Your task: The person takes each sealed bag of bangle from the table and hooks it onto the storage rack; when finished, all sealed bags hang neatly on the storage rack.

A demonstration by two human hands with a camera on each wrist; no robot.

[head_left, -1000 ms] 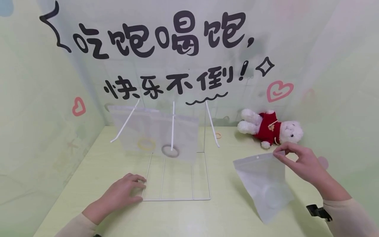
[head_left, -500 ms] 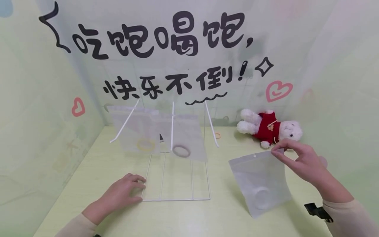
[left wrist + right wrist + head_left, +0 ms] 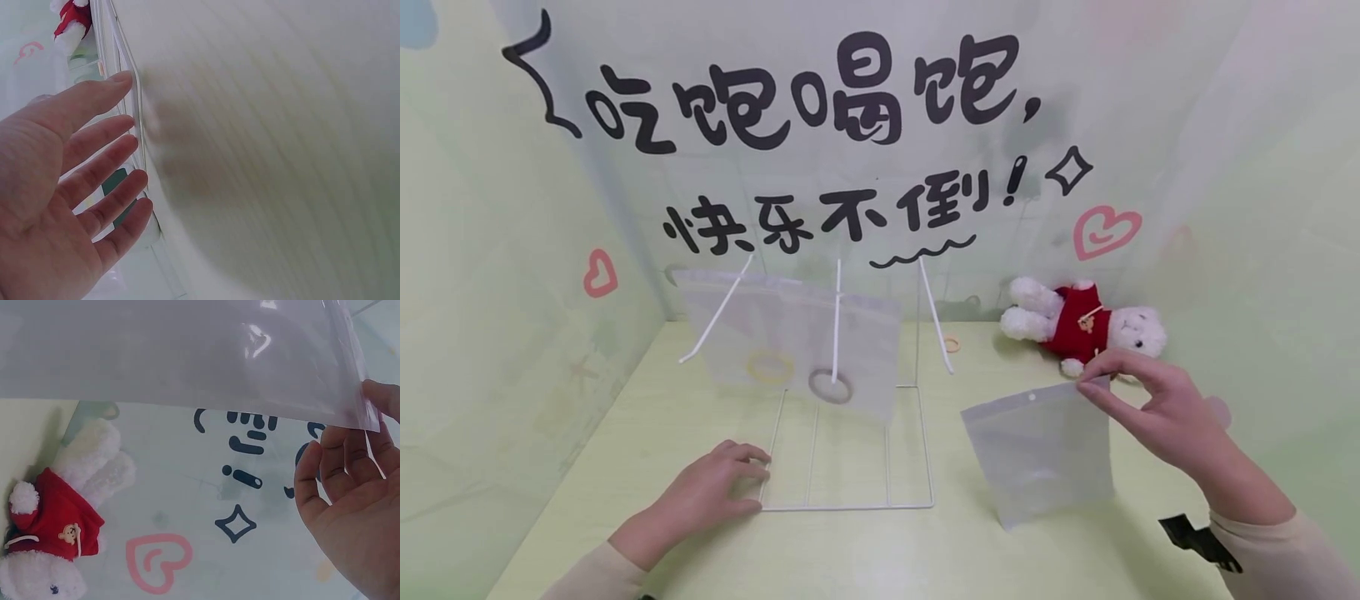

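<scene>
My right hand point(image 3: 1165, 421) pinches the top corner of a frosted clear zip bag point(image 3: 1045, 458) above the right part of the table. A small hang hole shows in the bag's top strip; its contents are hard to make out now. My left hand point(image 3: 703, 492) touches the front left of a white wire display rack point(image 3: 850, 507), fingers loosely extended. One bag point(image 3: 715, 317) with a yellow ring hangs from the rack's left hook, another bag point(image 3: 872, 342) with a grey-brown ring from the middle hook. The right hook point(image 3: 937, 317) carries nothing.
A plush toy point(image 3: 1082, 325) in a red top lies at the back right. Behind the rack, a small orange ring point(image 3: 952, 344) is on the pale wood table point(image 3: 647, 417). Printed curtains close off the back and sides.
My right hand has shifted slightly left with its bag, whose lower edge swings. The bag on the middle hook swung right and back left. My left hand stays put.
</scene>
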